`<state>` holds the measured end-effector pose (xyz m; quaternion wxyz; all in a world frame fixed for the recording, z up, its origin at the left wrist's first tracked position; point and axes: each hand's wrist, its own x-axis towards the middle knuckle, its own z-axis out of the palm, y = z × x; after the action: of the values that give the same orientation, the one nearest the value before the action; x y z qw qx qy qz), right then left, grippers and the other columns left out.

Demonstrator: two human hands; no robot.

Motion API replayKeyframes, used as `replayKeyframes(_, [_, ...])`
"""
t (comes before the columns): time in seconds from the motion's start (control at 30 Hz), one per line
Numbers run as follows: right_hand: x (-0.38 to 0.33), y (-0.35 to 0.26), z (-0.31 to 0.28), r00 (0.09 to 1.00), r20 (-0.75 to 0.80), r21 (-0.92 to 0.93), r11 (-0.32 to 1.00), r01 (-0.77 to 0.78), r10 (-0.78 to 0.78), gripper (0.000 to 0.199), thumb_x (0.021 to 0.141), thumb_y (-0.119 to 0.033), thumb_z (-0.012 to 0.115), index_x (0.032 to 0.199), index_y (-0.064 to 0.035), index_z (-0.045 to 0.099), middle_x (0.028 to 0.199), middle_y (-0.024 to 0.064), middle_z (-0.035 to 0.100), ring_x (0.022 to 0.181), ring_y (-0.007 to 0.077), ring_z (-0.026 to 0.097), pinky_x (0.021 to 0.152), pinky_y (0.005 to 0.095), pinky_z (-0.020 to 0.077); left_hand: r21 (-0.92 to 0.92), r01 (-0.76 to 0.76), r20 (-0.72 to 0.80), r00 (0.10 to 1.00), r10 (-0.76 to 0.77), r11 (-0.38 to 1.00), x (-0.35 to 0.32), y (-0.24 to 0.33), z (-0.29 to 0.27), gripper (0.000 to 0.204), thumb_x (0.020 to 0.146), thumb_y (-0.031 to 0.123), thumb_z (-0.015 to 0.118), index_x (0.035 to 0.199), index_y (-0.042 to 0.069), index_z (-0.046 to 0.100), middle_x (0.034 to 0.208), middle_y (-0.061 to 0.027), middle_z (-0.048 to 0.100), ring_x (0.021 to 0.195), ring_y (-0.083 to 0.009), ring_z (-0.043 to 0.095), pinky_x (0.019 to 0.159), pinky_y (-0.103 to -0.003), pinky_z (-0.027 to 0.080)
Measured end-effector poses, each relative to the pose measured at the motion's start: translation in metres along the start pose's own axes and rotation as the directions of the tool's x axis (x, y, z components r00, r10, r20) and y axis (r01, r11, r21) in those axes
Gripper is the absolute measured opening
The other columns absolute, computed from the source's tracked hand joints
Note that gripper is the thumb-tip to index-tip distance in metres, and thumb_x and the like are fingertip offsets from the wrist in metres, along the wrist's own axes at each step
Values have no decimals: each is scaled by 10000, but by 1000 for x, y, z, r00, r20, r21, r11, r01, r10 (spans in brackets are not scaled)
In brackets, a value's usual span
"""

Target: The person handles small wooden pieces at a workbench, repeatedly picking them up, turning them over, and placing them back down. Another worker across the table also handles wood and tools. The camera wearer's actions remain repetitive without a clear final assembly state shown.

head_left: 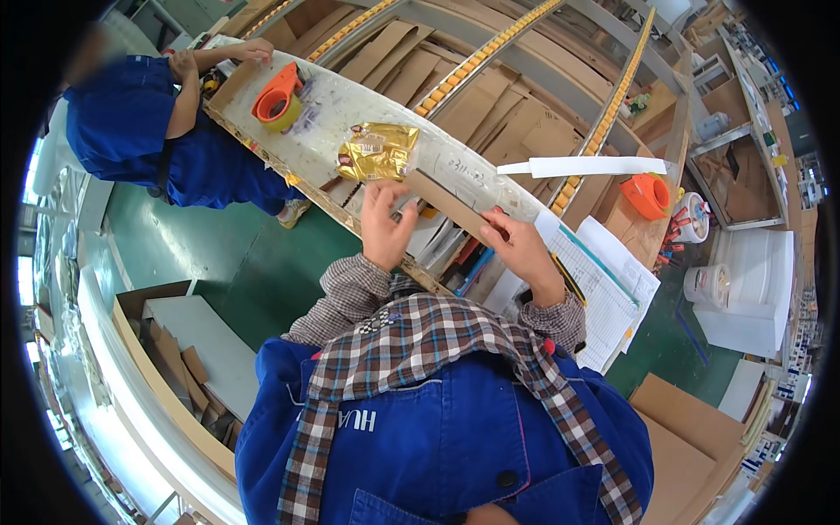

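Note:
A long brown strip of board (451, 206) slants over the near side of the table. My right hand (523, 254) is closed on its right end, thumb and fingers pinching the edge. By the strip's other end, my left hand (385, 229) has its fingers curved and apart, with nothing visible in them. Just beyond the left fingertips lies a shiny gold packet (381, 150) on the white tabletop (337, 101). Below the strip, a recess at the table's near side shows folders and small items (472, 267), partly hidden by my hands.
An orange tape dispenser (278, 101) sits farther left; another orange dispenser (646, 196) is at right. Printed sheets (595, 289) and a white strip (586, 166) lie to the right. Roller rails (490, 57) and cardboard are beyond. A co-worker (131, 122) in blue stands at left.

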<state>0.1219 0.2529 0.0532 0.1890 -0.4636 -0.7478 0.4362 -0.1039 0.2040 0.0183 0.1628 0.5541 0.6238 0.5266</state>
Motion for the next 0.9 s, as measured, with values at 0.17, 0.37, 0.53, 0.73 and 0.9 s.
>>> replayKeyframes(0.17, [0, -4, 2, 1000, 3, -28, 999, 20, -20, 371, 843, -290, 568, 1104, -26, 574, 893, 186, 640, 783, 304, 627, 691, 345, 477, 230, -273, 213, 951, 225, 934, 0, 17, -3, 125, 640, 112, 692, 720, 72, 605, 728, -47, 579, 720, -255, 502, 669, -369, 397])
replayKeyframes(0.37, [2, -1, 7, 998, -17, -34, 998, 56, -57, 446, 831, -337, 589, 1139, -16, 553, 932, 214, 629, 834, 322, 625, 718, 353, 480, 258, -178, 318, 944, 90, 950, 1, 15, -4, 186, 612, 200, 723, 750, 99, 650, 749, -10, 635, 777, -219, 521, 754, -355, 403])
replayKeyframes(0.53, [0, -3, 8, 996, -32, -52, 995, 84, -86, 517, 814, -365, 618, 1197, -31, 523, 1025, 187, 616, 883, 282, 618, 703, 324, 471, 251, -144, 307, 950, 63, 957, -1, 13, -4, 133, 633, 155, 683, 744, 95, 639, 732, -11, 634, 753, -228, 539, 743, -358, 412])
replayKeyframes(0.73, [0, -9, 5, 998, 11, -93, 994, 60, -59, 534, 781, -348, 652, 1206, -50, 530, 1014, 166, 627, 848, 271, 622, 688, 318, 473, 174, -247, 210, 955, 209, 953, 0, 15, -3, 100, 669, 76, 647, 766, 67, 626, 673, -36, 575, 599, -210, 513, 632, -329, 396])
replayKeyframes(0.9, [1, -1, 9, 995, -31, -36, 995, 95, -97, 490, 761, -340, 647, 1159, -63, 571, 953, 207, 627, 837, 346, 618, 733, 371, 483, 193, -179, 211, 968, 137, 965, -1, 16, -4, 107, 688, 66, 607, 792, 82, 628, 714, -36, 600, 683, -222, 566, 664, -343, 402])
